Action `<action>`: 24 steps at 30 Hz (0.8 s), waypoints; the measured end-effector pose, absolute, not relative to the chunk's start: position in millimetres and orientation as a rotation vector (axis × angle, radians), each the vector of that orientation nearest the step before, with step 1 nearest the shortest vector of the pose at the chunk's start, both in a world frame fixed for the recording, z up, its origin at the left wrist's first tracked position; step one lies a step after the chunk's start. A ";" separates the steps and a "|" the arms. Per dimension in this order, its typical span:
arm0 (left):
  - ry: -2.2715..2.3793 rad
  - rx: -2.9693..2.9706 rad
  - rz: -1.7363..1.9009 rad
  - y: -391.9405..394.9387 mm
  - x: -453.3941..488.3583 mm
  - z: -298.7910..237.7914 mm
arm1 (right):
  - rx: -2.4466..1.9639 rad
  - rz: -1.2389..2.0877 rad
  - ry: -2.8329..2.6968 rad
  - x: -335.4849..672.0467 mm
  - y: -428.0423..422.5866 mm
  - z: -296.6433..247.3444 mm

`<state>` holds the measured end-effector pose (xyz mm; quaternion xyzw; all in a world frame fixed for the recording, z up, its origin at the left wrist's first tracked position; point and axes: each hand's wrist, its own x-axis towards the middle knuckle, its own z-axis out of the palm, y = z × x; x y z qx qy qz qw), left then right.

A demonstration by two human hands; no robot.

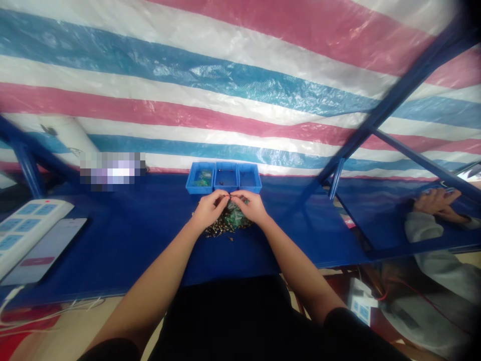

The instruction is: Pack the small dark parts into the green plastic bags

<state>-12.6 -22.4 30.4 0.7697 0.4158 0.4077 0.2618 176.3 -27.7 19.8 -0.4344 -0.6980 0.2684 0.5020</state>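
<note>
My left hand (pixel 211 208) and my right hand (pixel 250 205) meet at the fingertips above the blue table (pixel 150 235). Both are closed in a pinch, around something small and dark that I cannot make out. Beneath them lies a heap of small dark and brass-coloured pieces (pixel 218 229), perhaps screws. Green, clear-looking bits (pixel 236 216) are mixed in on its right side. Just beyond my fingers stand three joined blue bins. Green pieces lie in the left bin (pixel 193 189), a few small dark ones in the middle bin (pixel 226 180), and the right bin (pixel 255 186) holds little that shows.
On the left lie a white power strip (pixel 35 220) and a phone (pixel 52 250) with a cable. A blurred-out patch (pixel 112 171) sits at the back left. Blue metal posts (pixel 349 145) frame the table. At right, another person's hands (pixel 436 201) rest on the neighbouring table.
</note>
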 end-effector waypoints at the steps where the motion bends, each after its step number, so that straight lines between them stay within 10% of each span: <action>1: 1.131 2.088 1.099 -22.5 -12.6 30.3 | -1.049 0.649 -1.686 176.3 -28.0 20.2; 24: 1.129 2.264 0.922 -21.7 -17.4 34.6 | -1.005 0.696 -1.658 182.1 -26.3 21.7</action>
